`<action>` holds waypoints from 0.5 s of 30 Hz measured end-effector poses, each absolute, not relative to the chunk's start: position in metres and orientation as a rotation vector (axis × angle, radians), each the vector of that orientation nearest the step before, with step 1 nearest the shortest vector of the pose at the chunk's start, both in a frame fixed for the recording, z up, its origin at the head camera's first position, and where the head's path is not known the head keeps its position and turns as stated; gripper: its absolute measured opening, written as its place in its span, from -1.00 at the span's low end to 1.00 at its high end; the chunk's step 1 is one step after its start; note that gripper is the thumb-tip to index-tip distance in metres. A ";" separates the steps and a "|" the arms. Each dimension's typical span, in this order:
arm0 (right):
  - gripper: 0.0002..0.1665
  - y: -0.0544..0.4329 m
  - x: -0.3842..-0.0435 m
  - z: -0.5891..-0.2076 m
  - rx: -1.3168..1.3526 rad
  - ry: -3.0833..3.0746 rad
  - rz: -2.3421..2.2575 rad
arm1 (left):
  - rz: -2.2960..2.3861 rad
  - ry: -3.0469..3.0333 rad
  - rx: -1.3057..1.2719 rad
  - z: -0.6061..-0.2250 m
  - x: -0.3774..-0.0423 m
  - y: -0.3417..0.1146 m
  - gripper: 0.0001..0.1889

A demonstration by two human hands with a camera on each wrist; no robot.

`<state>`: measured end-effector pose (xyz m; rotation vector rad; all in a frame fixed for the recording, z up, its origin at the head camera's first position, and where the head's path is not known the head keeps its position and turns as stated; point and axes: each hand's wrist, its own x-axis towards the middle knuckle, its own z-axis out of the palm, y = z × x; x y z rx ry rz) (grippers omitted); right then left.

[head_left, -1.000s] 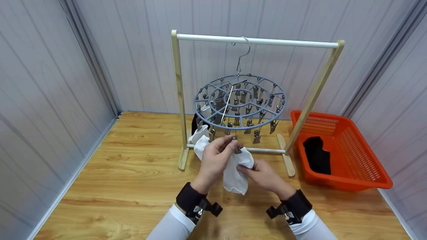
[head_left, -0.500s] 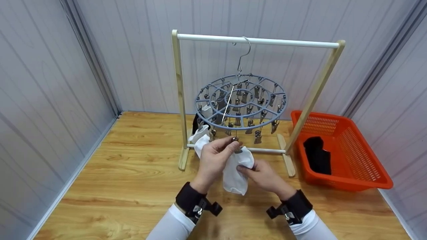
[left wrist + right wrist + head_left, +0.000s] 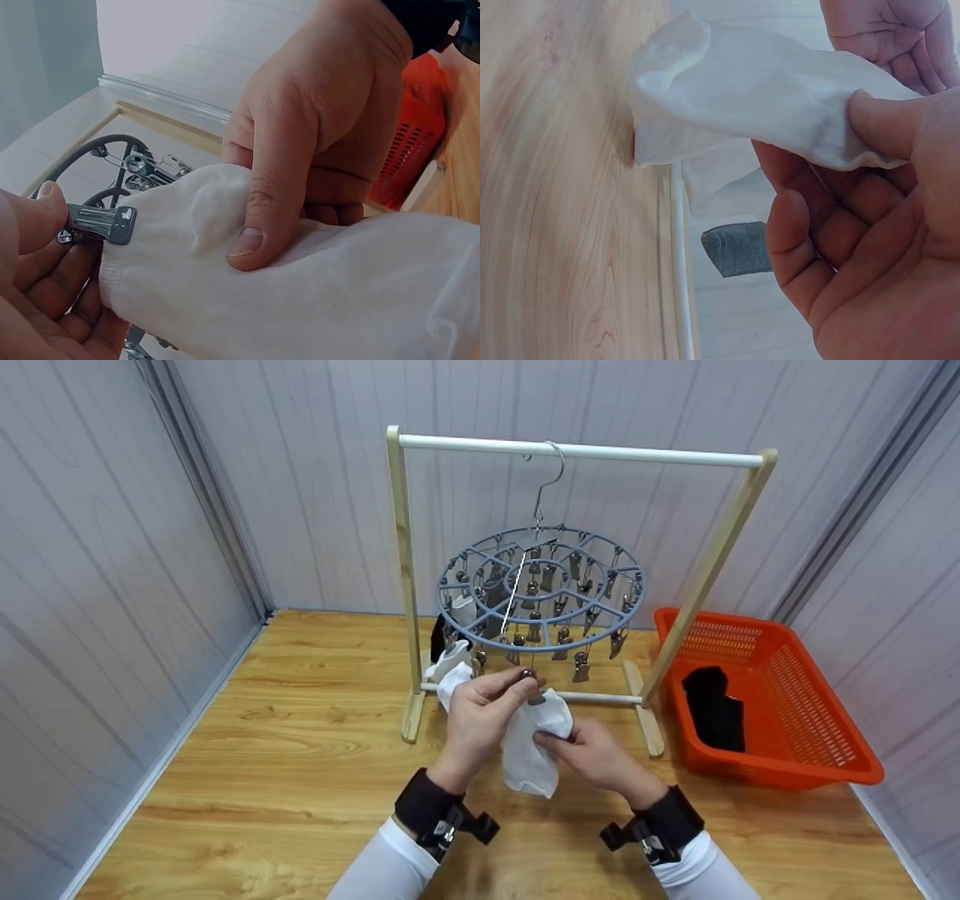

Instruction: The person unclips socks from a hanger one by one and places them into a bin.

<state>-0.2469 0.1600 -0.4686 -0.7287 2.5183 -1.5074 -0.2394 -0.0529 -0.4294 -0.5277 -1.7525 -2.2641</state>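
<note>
A white sock [image 3: 529, 757] hangs in front of the round drying rack, its cuff under a metal clip [image 3: 101, 223]. My left hand [image 3: 484, 716] pinches that clip between thumb and fingers. Lower down, my right hand [image 3: 596, 754] holds the sock's side, thumb [image 3: 259, 217] on top and fingers behind it. In the right wrist view the sock [image 3: 757, 90] stretches out from the right hand [image 3: 877, 210]. The blue-grey round rack [image 3: 541, 647] with many dangling clips hangs by its hook right above both hands.
More white socks [image 3: 452, 664] and dark ones hang at the rack's left side. A wooden stand with a white bar [image 3: 480, 445] carries the rack. At the right, an orange basket [image 3: 817, 720] holds a black sock-like item [image 3: 712, 712].
Hardly anything differs. Both hands keep their hold on the clip and the white sock; the rack sways very slightly.
</note>
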 end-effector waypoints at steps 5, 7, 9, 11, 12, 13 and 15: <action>-0.68 0.160 -0.248 -0.470 -0.753 2.529 -1.516 | -2.248 -1.750 -0.523 -0.430 -0.240 -0.053 -0.75; -0.70 0.161 -0.248 -0.470 -0.758 2.532 -1.515 | -2.244 -1.751 -0.521 -0.429 -0.239 -0.053 -0.76; -0.71 0.161 -0.248 -0.470 -0.768 2.535 -1.511 | -2.234 -1.757 -0.515 -0.429 -0.239 -0.053 -0.76; -0.73 0.162 -0.248 -0.470 -0.773 2.540 -1.506 | -2.227 -1.755 -0.516 -0.429 -0.239 -0.053 -0.76; -0.73 0.162 -0.248 -0.469 -0.772 2.542 -1.506 | -2.223 -1.754 -0.515 -0.429 -0.239 -0.053 -0.76; -0.73 0.163 -0.248 -0.469 -0.773 2.549 -1.503 | -2.218 -1.753 -0.514 -0.429 -0.239 -0.053 -0.76; -0.74 0.164 -0.248 -0.467 -0.776 2.561 -1.499 | -2.209 -1.750 -0.515 -0.429 -0.239 -0.053 -0.77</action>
